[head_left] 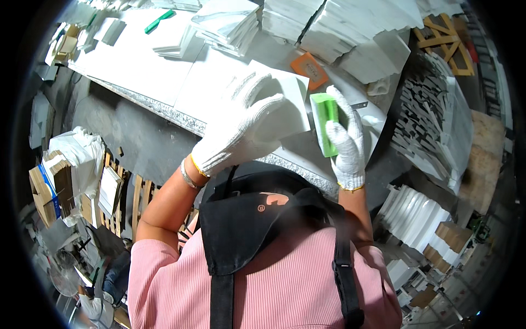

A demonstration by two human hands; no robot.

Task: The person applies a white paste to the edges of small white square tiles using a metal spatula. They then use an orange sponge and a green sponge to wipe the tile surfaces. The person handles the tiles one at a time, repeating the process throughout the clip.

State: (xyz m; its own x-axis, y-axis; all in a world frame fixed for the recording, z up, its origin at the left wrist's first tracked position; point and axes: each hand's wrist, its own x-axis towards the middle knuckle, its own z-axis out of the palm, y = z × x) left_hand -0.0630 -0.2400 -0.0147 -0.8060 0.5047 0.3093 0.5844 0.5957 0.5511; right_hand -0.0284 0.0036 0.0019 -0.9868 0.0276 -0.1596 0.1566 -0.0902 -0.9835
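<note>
My left hand (pixel 238 123), in a white knit glove, lies over the left part of a small white tile (pixel 293 104). Its fingers are stretched, with a gap between thumb and forefinger; the fingertips blur into the bright surface. My right hand (pixel 349 140), gloved the same way, is closed round a bright green block (pixel 326 123) with a grooved inner side, just right of the tile. Beyond the two hands lies an orange rectangular block (pixel 309 70) with print on it. A thin metal strip (pixel 359 105) shows behind the right fingers.
Stacks of marble-look tiles (pixel 227 24) and larger slabs (pixel 350 30) stand along the far side of the white worktable (pixel 156 71). A green strip (pixel 159 22) lies at far left. Tile offcuts (pixel 424 118) pile up at right; wooden pallets (pixel 137 205) are on the floor at left.
</note>
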